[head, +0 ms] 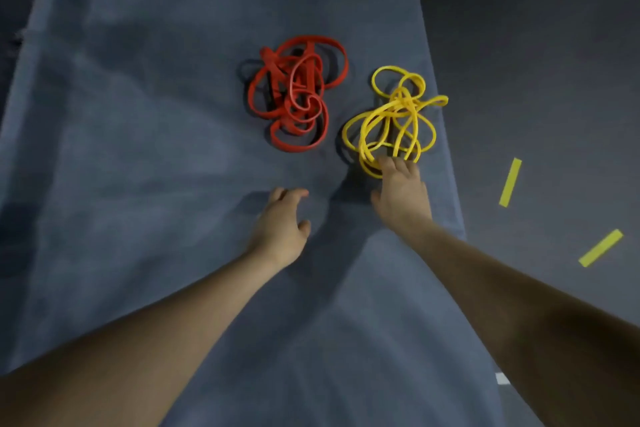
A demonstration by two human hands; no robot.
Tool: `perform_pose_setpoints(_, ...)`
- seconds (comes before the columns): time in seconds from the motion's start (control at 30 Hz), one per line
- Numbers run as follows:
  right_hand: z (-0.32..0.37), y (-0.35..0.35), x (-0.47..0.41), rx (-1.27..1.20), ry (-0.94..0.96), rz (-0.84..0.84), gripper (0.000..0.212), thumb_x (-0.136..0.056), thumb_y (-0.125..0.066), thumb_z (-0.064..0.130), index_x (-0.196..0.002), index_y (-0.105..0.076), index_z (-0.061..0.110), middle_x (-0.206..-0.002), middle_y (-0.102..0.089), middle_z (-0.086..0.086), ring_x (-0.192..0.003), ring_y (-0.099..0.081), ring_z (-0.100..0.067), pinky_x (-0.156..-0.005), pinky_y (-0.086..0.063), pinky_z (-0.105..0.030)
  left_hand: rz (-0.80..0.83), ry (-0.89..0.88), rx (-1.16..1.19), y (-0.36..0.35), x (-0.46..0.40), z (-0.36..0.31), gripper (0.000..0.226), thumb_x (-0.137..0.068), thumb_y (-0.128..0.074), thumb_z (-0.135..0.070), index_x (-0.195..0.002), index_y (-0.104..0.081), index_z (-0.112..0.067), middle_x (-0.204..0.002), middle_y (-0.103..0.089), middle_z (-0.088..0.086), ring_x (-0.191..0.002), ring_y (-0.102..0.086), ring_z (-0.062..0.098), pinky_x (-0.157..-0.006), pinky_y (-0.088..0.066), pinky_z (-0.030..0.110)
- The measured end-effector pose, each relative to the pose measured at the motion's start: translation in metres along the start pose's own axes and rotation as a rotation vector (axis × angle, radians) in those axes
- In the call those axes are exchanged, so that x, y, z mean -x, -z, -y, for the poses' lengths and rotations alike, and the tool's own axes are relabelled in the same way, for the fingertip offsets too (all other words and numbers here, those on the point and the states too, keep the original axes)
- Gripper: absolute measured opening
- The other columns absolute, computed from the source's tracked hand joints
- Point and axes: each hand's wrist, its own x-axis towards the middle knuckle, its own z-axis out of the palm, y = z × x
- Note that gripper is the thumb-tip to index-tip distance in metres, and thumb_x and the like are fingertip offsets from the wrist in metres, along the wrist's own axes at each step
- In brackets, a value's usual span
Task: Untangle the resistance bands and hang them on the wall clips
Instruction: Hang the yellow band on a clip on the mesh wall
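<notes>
1. My right hand (401, 189) is stretched forward at centre right of the frame, palm down, forearm running in from the lower right corner. Its fingertips reach into the near loops of the yellow band tangle (394, 118). The finger ends are hidden among the loops, so I cannot tell whether they pinch a strand or only touch it.
2. My left hand (282, 222) hovers at centre frame, palm down, fingers loosely curled and released, holding nothing. It is apart from both tangles.
3. The yellow band tangle lies right of centre, close to the right edge of the blue-grey padded surface (138, 149).
4. The red band tangle (298, 94) lies just left of the yellow one, above centre, not touching it. Neither hand touches it.
5. Two yellow tape strips (510, 182) (601, 247) lie on the dark floor (536, 62) at the right side of the frame, off the padded surface.
</notes>
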Motion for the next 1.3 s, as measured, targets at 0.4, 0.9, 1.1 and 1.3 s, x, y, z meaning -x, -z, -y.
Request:
perform_pose_setpoints(0.4,-0.004,0.032,0.073,-0.083,0.151,0.117,0.024,-0.091,-0.049,0.010,-0.115,-0.052,0.006,-0.123,-0.055,-0.013,-0.114,-0.042,-0.034,-0.088,-0.040,-0.039,-0.058,0.070,0.054,0.019,0.058,-0.022,0.047,-0.085,-0.060,-0.005,-0.130,-0.050,-0.009,-0.126,-0.047,0.013,-0.112,-0.055,0.026,-0.102,-0.040,0.032)
perform_pose_setpoints(0.9,0.154,0.238,0.207,-0.549,0.628,0.035,0.018,-0.081,-0.056,-0.003,-0.096,-0.066,0.002,-0.096,-0.062,-0.019,-0.098,-0.055,-0.033,-0.080,-0.036,-0.029,-0.423,0.051,0.231,0.192,0.217,-0.144,0.035,-0.083,-0.056,0.005,-0.117,-0.057,0.001,-0.114,-0.055,0.019,-0.103,-0.057,0.029,-0.083,-0.038,0.019)
perform_pose_setpoints(1.1,0.238,0.314,0.266,-0.641,0.887,0.113,0.010,-0.086,-0.060,0.010,-0.090,-0.067,0.005,-0.090,-0.068,-0.014,-0.090,-0.061,-0.028,-0.083,-0.046,-0.043,-0.667,0.084,0.267,0.284,0.328,-0.147,0.010,-0.089,-0.054,-0.003,-0.084,-0.060,-0.009,-0.071,-0.056,-0.001,-0.062,-0.051,0.004,-0.055,-0.036,0.010)
perform_pose_setpoints(1.3,0.310,0.366,0.319,-0.878,0.956,0.199,0.017,-0.083,-0.065,0.013,-0.073,-0.064,0.026,-0.064,-0.061,0.005,-0.064,-0.058,-0.016,-0.071,-0.052,-0.046,-0.832,0.115,0.368,0.358,0.418,-0.135,0.029,-0.089,-0.059,-0.027,-0.080,-0.055,0.000,-0.073,-0.057,0.019,-0.067,-0.053,0.022,-0.063,-0.042,0.036)
